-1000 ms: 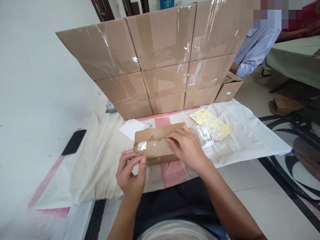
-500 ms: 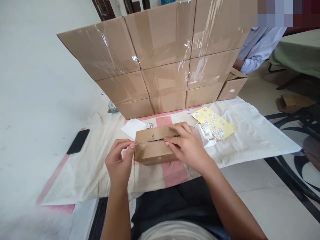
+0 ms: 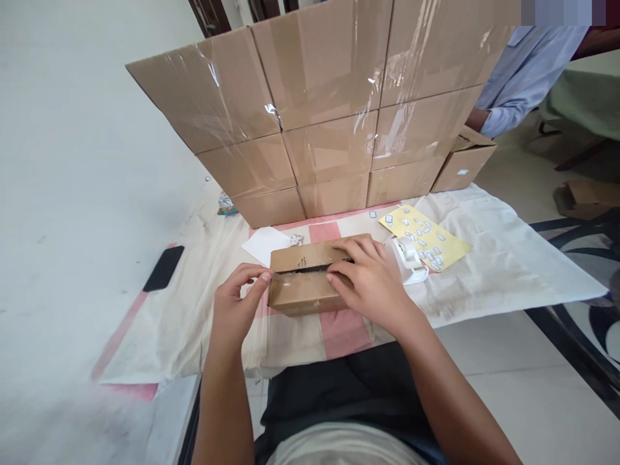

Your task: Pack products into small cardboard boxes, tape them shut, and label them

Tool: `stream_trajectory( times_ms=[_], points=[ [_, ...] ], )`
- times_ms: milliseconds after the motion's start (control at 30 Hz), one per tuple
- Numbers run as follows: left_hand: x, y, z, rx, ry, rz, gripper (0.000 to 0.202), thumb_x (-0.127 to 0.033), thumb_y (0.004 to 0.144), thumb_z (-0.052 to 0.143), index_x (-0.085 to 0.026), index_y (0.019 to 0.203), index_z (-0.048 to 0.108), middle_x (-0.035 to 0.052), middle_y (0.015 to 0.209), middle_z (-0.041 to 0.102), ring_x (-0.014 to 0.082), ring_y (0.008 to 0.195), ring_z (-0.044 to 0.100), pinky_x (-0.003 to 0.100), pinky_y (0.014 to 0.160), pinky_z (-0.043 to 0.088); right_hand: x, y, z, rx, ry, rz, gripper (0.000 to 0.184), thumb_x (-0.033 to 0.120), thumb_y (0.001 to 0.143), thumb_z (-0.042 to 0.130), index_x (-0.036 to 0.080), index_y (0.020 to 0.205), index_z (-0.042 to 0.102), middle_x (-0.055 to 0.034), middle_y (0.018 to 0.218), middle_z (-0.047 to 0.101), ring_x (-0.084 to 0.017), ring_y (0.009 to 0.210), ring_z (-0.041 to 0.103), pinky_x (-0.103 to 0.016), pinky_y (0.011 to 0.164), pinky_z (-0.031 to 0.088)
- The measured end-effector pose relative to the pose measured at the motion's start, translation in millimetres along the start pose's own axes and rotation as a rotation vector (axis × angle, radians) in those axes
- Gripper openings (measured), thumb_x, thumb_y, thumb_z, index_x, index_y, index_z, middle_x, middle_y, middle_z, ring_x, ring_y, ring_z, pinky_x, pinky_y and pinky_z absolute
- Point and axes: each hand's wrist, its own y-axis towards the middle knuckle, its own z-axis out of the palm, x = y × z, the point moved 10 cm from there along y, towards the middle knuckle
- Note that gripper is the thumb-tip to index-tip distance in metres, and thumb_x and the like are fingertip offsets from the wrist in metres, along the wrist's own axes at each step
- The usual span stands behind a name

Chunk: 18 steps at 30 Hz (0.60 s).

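A small brown cardboard box (image 3: pixel 303 297) lies on the cloth in front of me, with a dark gap between its two top flaps. My left hand (image 3: pixel 242 297) is closed in a pinch at the box's left end, beside the seam. What sits between its thumb and forefinger is too small to make out. Across the right part of the top lies my right hand (image 3: pixel 368 278), its fingers bent over the far flap and into the gap, its thumb on the near flap. To the right of the box stands a white tape dispenser (image 3: pixel 409 261), partly behind my right hand.
A tall wall of taped cardboard boxes (image 3: pixel 329 142) rises behind. On the cloth lie a yellow sheet with stickers (image 3: pixel 450 248), white paper (image 3: pixel 264 244) and a black phone (image 3: pixel 165 268). Another box (image 3: pixel 465 166) stands at right, near a person in a blue shirt (image 3: pixel 530 77).
The gap between the box's flaps has widened under my right hand's fingers. Both hands keep their places on the box; the whole view has shifted slightly.
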Motion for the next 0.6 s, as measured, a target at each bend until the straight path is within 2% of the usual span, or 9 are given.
stream_trajectory(
  times_ms=[133, 233, 400, 600],
  points=[
    [1, 1, -2.4, 0.001, -0.019, 0.005, 0.017, -0.039, 0.088, 0.071, -0.023, 0.084, 0.074, 0.0029, 0.092, 0.07, 0.0197, 0.092, 0.063, 0.032, 0.08, 0.047, -1, -1, -2, -0.003, 0.004, 0.0, 0.019, 0.028, 0.099, 0.059, 0.021, 0.095, 0.077, -0.0102, 0.128, 0.067, -0.032, 0.121, 0.053, -0.051, 0.1, 0.041],
    [4, 2, -3.3, -0.003, -0.028, 0.01, 0.016, -0.037, 0.089, 0.07, -0.023, 0.084, 0.074, 0.0028, 0.092, 0.07, 0.0197, 0.092, 0.063, 0.032, 0.081, 0.047, -1, -4, -6, -0.015, 0.045, -0.023, 0.018, 0.026, 0.099, 0.059, 0.023, 0.107, 0.074, -0.0091, 0.134, 0.065, -0.03, 0.124, 0.053, -0.049, 0.102, 0.041],
    [6, 3, -2.9, -0.019, -0.071, 0.028, 0.014, -0.035, 0.089, 0.071, -0.023, 0.083, 0.073, 0.0018, 0.092, 0.069, 0.018, 0.091, 0.062, 0.03, 0.08, 0.046, 2, -4, -2, 0.016, 0.051, -0.066, 0.033, 0.024, 0.1, 0.054, 0.019, 0.131, 0.065, -0.0069, 0.141, 0.065, -0.029, 0.132, 0.054, -0.05, 0.111, 0.037],
    [9, 2, 0.0, -0.001, -0.122, -0.078, 0.019, -0.041, 0.088, 0.072, -0.022, 0.085, 0.072, 0.0019, 0.09, 0.069, 0.0182, 0.091, 0.062, 0.03, 0.084, 0.047, 2, -1, 7, 0.064, -0.028, -0.066, 0.035, 0.026, 0.103, 0.048, 0.018, 0.131, 0.068, -0.0041, 0.146, 0.063, -0.031, 0.138, 0.052, -0.054, 0.114, 0.038]
  ],
)
